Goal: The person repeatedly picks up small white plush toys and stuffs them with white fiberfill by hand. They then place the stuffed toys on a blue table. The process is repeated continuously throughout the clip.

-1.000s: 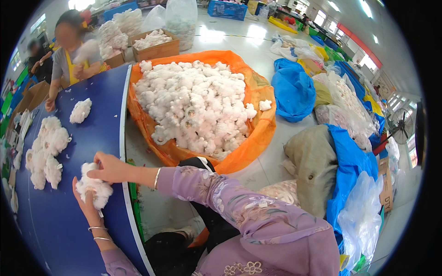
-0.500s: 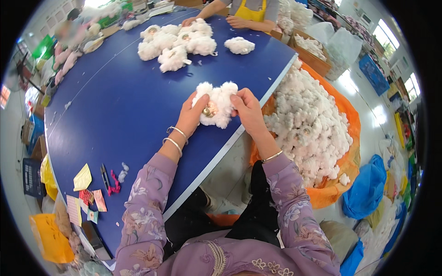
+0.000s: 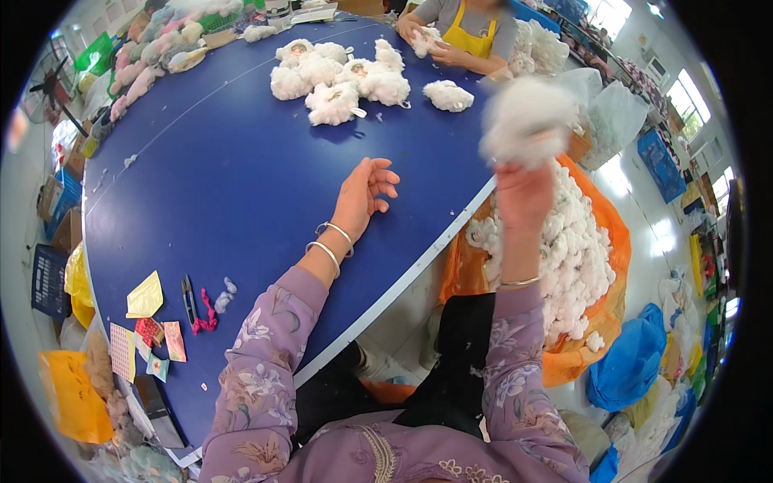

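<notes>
A fluffy white plush toy [image 3: 527, 121], smeared by motion, is held up in my right hand [image 3: 525, 193] past the right edge of the blue table [image 3: 217, 209]. Below that hand, an orange sack [image 3: 617, 241] on the floor holds a heap of small white plush toys [image 3: 576, 270]. My left hand [image 3: 362, 193] hovers over the table with its fingers loosely bent and apart, holding nothing. Several finished-looking white plush toys [image 3: 334, 101] lie grouped at the far side of the table, with a single plush toy [image 3: 448, 96] to their right.
Across the table a person in a yellow apron [image 3: 469, 32] handles another white plush toy [image 3: 424, 40]. Thread snips [image 3: 188, 298], pink yarn [image 3: 205, 314] and paper pieces [image 3: 145, 296] lie at the near left. A blue bag [image 3: 628, 362] sits on the floor at right.
My right hand has carried the plush toy up and right, off the table edge. My left hand has let go of it. The person opposite has picked up a plush toy.
</notes>
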`<act>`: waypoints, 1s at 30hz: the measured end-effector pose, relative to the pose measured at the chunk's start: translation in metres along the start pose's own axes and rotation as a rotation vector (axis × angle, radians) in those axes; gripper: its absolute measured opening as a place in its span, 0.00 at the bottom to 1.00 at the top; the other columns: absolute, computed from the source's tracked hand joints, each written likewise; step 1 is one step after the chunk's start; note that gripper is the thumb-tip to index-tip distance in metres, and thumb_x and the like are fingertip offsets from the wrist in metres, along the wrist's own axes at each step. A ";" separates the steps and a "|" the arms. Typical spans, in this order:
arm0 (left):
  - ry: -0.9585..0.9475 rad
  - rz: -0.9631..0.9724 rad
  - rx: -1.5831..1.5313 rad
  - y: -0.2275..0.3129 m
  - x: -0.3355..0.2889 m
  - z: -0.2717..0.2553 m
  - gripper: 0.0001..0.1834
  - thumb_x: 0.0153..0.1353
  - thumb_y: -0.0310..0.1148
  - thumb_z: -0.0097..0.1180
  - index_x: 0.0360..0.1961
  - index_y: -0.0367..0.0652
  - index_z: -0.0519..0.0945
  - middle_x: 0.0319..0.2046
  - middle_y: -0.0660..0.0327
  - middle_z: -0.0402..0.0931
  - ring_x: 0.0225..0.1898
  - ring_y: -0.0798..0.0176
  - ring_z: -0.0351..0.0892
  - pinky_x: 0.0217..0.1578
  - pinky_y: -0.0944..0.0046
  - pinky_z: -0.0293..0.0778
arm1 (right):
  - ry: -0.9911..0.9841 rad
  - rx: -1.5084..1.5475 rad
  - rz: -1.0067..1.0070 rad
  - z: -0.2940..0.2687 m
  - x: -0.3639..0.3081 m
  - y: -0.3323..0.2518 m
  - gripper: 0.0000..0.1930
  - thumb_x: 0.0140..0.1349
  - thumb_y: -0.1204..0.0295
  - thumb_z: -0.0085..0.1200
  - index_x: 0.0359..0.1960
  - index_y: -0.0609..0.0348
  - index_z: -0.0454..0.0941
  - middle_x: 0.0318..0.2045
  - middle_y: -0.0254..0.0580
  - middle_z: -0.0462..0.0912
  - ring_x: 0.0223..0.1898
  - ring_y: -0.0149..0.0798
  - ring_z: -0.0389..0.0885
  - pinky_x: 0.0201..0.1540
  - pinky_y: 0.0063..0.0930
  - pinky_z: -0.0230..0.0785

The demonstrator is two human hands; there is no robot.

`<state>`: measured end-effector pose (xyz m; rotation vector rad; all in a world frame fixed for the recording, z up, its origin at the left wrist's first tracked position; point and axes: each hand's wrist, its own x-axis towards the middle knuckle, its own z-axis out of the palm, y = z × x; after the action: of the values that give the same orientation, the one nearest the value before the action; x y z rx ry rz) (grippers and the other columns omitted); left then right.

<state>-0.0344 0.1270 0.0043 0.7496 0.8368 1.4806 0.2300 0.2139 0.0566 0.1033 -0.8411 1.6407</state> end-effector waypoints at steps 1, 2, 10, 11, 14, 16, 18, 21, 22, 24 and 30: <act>0.011 -0.021 0.029 -0.001 -0.001 -0.006 0.24 0.73 0.50 0.37 0.52 0.41 0.73 0.38 0.61 0.78 0.34 0.70 0.75 0.27 0.71 0.68 | 0.001 -0.029 0.059 0.035 0.009 -0.010 0.20 0.70 0.55 0.45 0.53 0.57 0.72 0.50 0.50 0.80 0.42 0.42 0.80 0.47 0.39 0.74; -0.010 0.014 0.131 0.000 0.001 -0.003 0.21 0.72 0.47 0.40 0.51 0.41 0.74 0.36 0.62 0.78 0.33 0.71 0.75 0.28 0.71 0.69 | 0.049 -0.125 0.114 0.038 0.010 -0.006 0.19 0.70 0.56 0.45 0.52 0.57 0.72 0.47 0.49 0.81 0.41 0.41 0.81 0.45 0.37 0.74; 0.301 0.683 1.032 0.037 0.054 -0.059 0.23 0.56 0.33 0.63 0.52 0.41 0.74 0.45 0.56 0.75 0.46 0.58 0.72 0.49 0.61 0.71 | 0.143 -1.246 0.491 -0.008 0.049 0.109 0.16 0.61 0.63 0.59 0.45 0.61 0.75 0.39 0.44 0.82 0.38 0.38 0.82 0.40 0.29 0.72; 0.368 0.752 1.201 0.048 0.060 -0.071 0.26 0.54 0.33 0.65 0.54 0.41 0.73 0.51 0.53 0.73 0.53 0.53 0.70 0.54 0.58 0.69 | 0.076 -1.365 0.331 -0.011 0.063 0.127 0.17 0.59 0.63 0.60 0.45 0.61 0.75 0.40 0.45 0.82 0.40 0.39 0.81 0.42 0.31 0.72; 0.442 0.869 1.385 0.061 0.095 -0.096 0.37 0.50 0.38 0.68 0.61 0.44 0.68 0.64 0.50 0.60 0.64 0.43 0.57 0.63 0.51 0.60 | -0.095 -1.664 -0.115 -0.021 0.118 0.164 0.23 0.53 0.63 0.64 0.48 0.62 0.73 0.45 0.48 0.78 0.48 0.44 0.77 0.51 0.38 0.70; 0.495 0.853 1.435 0.063 0.114 -0.100 0.40 0.48 0.41 0.70 0.62 0.45 0.67 0.66 0.49 0.57 0.65 0.41 0.54 0.64 0.48 0.59 | -0.199 -1.809 -0.287 -0.022 0.159 0.187 0.28 0.49 0.61 0.66 0.51 0.62 0.73 0.51 0.49 0.74 0.54 0.50 0.72 0.56 0.42 0.66; 0.489 0.811 1.478 0.067 0.128 -0.105 0.46 0.45 0.48 0.71 0.66 0.49 0.65 0.68 0.48 0.52 0.68 0.38 0.49 0.65 0.45 0.55 | -0.299 -1.965 -0.436 -0.017 0.186 0.204 0.31 0.48 0.59 0.66 0.54 0.59 0.72 0.55 0.49 0.71 0.56 0.55 0.69 0.59 0.44 0.64; 0.419 0.766 1.603 0.061 0.140 -0.099 0.47 0.45 0.48 0.71 0.66 0.51 0.63 0.68 0.46 0.53 0.69 0.40 0.50 0.66 0.46 0.54 | -0.276 -2.257 -0.090 -0.035 0.197 0.219 0.32 0.47 0.57 0.65 0.56 0.50 0.72 0.59 0.48 0.68 0.58 0.59 0.66 0.58 0.46 0.65; 0.324 0.636 1.718 0.057 0.144 -0.096 0.48 0.44 0.51 0.71 0.66 0.52 0.64 0.69 0.47 0.54 0.69 0.39 0.51 0.67 0.46 0.54 | -0.299 -2.124 -0.036 -0.067 0.201 0.220 0.28 0.50 0.59 0.62 0.56 0.42 0.73 0.55 0.49 0.72 0.54 0.62 0.69 0.55 0.47 0.67; 0.137 0.524 1.655 0.060 0.141 -0.100 0.46 0.44 0.48 0.71 0.65 0.51 0.64 0.68 0.49 0.57 0.68 0.39 0.55 0.67 0.48 0.57 | -0.310 -2.158 -0.023 -0.066 0.201 0.228 0.26 0.51 0.61 0.60 0.56 0.42 0.73 0.51 0.50 0.74 0.50 0.62 0.72 0.52 0.48 0.69; 0.016 0.664 1.497 0.060 0.120 -0.092 0.34 0.46 0.33 0.69 0.56 0.45 0.70 0.54 0.51 0.73 0.61 0.46 0.67 0.60 0.56 0.67 | -0.409 -2.177 0.093 -0.034 0.152 0.188 0.24 0.50 0.66 0.61 0.52 0.48 0.75 0.42 0.50 0.80 0.44 0.55 0.79 0.50 0.45 0.70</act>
<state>-0.1528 0.2387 0.0035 2.2677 1.8232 1.1767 0.0352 0.3571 0.0214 -1.1245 -2.4482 0.0331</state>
